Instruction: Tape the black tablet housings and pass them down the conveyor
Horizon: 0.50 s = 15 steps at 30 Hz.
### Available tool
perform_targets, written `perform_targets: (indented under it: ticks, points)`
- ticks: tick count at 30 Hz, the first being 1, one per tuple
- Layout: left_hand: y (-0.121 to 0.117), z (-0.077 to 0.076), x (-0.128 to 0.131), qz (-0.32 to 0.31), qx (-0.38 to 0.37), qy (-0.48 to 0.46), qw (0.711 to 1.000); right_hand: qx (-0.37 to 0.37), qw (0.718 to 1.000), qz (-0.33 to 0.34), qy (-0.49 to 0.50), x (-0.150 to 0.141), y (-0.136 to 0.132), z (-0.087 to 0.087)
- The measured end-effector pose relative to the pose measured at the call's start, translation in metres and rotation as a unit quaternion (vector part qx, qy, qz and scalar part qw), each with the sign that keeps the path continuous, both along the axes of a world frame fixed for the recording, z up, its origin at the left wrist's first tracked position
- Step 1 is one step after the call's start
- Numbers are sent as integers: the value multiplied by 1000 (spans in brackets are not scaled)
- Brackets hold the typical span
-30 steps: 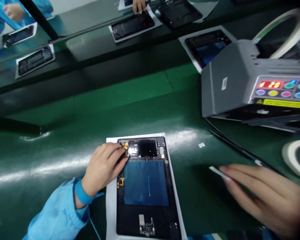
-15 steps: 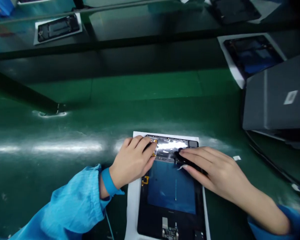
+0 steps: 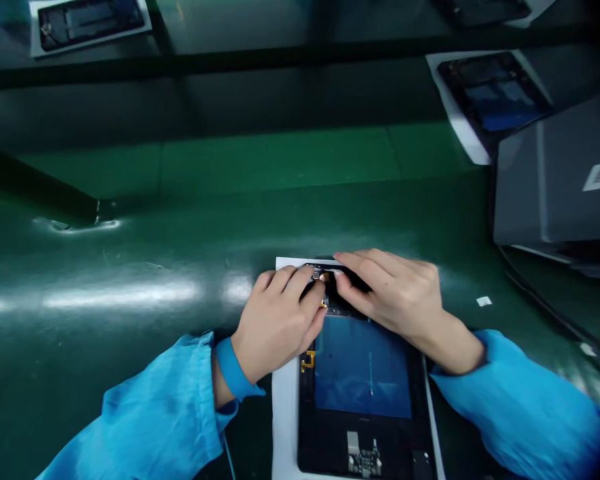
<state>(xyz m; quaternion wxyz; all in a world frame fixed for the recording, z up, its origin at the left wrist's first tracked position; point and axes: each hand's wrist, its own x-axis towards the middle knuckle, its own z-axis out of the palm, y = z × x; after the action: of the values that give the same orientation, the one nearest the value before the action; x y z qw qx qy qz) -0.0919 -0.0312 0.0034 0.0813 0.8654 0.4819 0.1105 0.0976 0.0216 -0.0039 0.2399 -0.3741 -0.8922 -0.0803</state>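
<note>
An opened tablet [image 3: 355, 433] lies on a white sheet [image 3: 286, 427] at the lower middle, its blue inner panel [image 3: 363, 367] facing up. My left hand [image 3: 280, 320] rests on its upper left corner, fingers bent and thumb drawn in, beside a small camera part [image 3: 317, 275] and an orange flex cable [image 3: 324, 303]. What the left fingertips hold is hidden. Across the top edge, my right hand [image 3: 397, 290] has thumb and fingers closed near a pale strip. Under it a thin black piece [image 3: 347, 293] covers the tablet's upper section, partly hidden by my fingers.
A grey box-like device [image 3: 555, 180] with a cable stands at the right. Other opened tablets [image 3: 500, 100] lie on white sheets farther back, one [image 3: 90, 25] at the far left. A dark green post [image 3: 40, 187] rises at the left. A blue strap [image 3: 233, 370] rings my left wrist.
My right hand has moved up and left to the tablet's top edge, close to my left hand. The shiny upper section is now mostly covered in black. The whole view has shifted slightly.
</note>
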Motion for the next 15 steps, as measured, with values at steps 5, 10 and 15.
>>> perform_targets:
  ticks: [5,10,15]
  points:
    - [2,0,0,1,-2,-12,1000,-9,1000,2,-2,-2,0,2]
    - [2,0,1,2,-7,-17,1000,-17,1000,1,-8,-2,0,1]
    - [2,0,1,3,-11,-17,1000,-17,1000,9,-10,-2,0,0]
